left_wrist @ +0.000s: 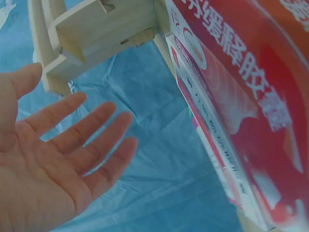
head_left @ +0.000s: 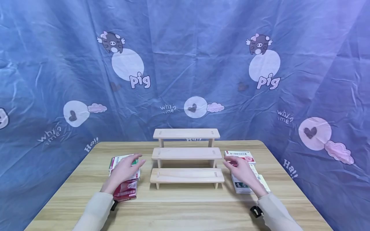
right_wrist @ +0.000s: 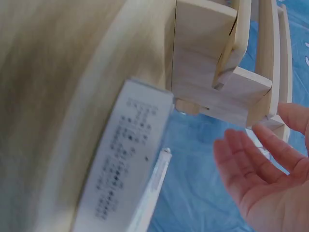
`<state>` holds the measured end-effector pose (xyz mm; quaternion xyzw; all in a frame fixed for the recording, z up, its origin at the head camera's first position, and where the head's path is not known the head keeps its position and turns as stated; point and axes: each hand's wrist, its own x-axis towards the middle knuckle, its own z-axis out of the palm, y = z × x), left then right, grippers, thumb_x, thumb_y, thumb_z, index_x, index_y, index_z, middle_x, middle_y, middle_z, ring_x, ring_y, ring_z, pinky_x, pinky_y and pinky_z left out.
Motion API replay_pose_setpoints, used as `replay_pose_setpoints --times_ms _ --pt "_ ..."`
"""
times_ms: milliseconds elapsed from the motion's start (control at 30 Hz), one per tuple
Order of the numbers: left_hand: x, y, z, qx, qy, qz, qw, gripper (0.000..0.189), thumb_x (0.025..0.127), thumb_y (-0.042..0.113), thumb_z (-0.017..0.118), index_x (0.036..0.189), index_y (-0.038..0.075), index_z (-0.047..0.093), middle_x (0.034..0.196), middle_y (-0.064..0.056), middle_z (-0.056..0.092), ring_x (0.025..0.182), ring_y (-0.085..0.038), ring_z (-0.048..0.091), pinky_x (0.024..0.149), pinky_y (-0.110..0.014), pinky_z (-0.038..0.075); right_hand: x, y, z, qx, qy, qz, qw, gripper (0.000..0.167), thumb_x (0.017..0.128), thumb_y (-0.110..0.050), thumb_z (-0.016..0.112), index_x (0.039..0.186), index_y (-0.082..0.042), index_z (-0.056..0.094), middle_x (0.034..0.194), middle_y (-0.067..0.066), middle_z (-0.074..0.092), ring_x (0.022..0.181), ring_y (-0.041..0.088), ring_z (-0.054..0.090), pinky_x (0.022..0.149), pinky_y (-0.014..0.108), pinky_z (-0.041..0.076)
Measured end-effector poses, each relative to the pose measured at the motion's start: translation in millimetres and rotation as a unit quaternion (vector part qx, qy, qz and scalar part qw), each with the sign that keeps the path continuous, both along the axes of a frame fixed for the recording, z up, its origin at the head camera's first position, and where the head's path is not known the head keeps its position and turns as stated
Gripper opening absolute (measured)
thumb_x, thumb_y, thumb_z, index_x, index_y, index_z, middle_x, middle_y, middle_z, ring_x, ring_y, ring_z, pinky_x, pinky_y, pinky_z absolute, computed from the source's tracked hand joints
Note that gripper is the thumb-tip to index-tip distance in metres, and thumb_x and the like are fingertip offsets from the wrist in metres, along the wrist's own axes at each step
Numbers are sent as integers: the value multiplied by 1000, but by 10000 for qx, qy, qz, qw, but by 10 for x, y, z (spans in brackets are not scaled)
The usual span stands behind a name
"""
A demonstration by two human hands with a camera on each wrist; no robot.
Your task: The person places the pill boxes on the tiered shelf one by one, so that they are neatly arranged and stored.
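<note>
My left hand [head_left: 124,171] hovers over several medicine boxes on the table's left, its fingers spread and holding nothing. The left wrist view shows its bare palm [left_wrist: 53,159] beside a red box [left_wrist: 241,96] with white characters. Below that hand in the head view lies the red medicine box [head_left: 126,190]. My right hand [head_left: 241,170] is above the right-hand boxes, among them a white and red box [head_left: 240,155] and a white and green box [head_left: 241,188]. Relaxed fingers, holding nothing, show on the right hand [right_wrist: 270,179] in the right wrist view.
Between the hands stands a three-step wooden rack [head_left: 187,175] with bare shelves. It rests on a wood-grain table [head_left: 185,215]. A blue patterned curtain [head_left: 185,64] hangs behind and at both sides.
</note>
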<state>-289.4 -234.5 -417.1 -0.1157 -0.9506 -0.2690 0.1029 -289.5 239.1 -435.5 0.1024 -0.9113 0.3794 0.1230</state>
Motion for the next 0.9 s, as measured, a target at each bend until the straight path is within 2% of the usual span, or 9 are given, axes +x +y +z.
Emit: replay_pose_setpoints --times_ms 100,167,267,400,533,667,833,900 --pt "-8 -98 5 397 -218 -94 9989 51 98 43 55 133 5 59 127 -18 65 113 -34 63 97 -52 51 -19 -1 -22 -795 -629 291 9944 35 94 -21 65 120 3 65 115 18 70 92 20 67 78 29 57" --pt "-14 -182 -5 633 -371 -182 9971 47 98 40 57 130 5 61 123 -17 67 108 -30 64 94 -48 53 -15 -5 -47 -1402 -1145 525 9821 38 94 -18 65 122 7 62 117 20 68 90 16 65 77 28 57" --pt "-15 -337 -37 968 -637 -365 9926 44 96 37 60 128 6 62 122 -15 67 106 -26 64 93 -44 54 -8 -5 -97 -2113 -1809 799 9572 44 92 -14 67 127 11 55 120 23 65 87 12 64 76 29 57" --pt "-28 -525 -83 1414 -1060 -468 9832 47 94 37 64 130 7 61 121 -14 68 107 -23 64 91 -38 53 -17 16 -158 -2350 -2096 1040 9434 49 90 -12 68 128 14 52 121 22 64 85 5 62 77 26 56" --pt "-21 -647 -91 1734 -1349 -509 9742 51 92 33 67 132 4 58 118 -15 68 105 -22 64 87 -31 53 -17 43 -191 -2410 -2197 1259 9369 51 89 -9 68 130 15 49 118 17 64 88 7 63 80 27 56" --pt "17 -750 -91 1821 -1445 -699 9701 51 90 30 70 130 1 58 116 -16 68 103 -19 64 85 -25 52 7 46 -216 -2430 -2298 1382 9322 50 86 -5 70 128 14 51 111 8 66 88 10 63 80 27 55" --pt "78 -899 -136 1878 -1833 -1166 9579 49 88 22 72 127 -4 58 116 -21 67 99 -16 64 81 -22 54 31 31 -235 -2523 -2361 1605 9246 51 85 -3 70 128 16 49 110 9 66 90 10 64 79 23 56" --pt "110 -961 -153 1719 -1957 -1230 9576 48 86 20 74 126 -3 60 116 -19 67 97 -13 62 79 -21 53 38 29 -241 -2651 -2463 1657 9174 52 86 -2 69 129 16 48 110 9 65 91 10 65 79 24 57"
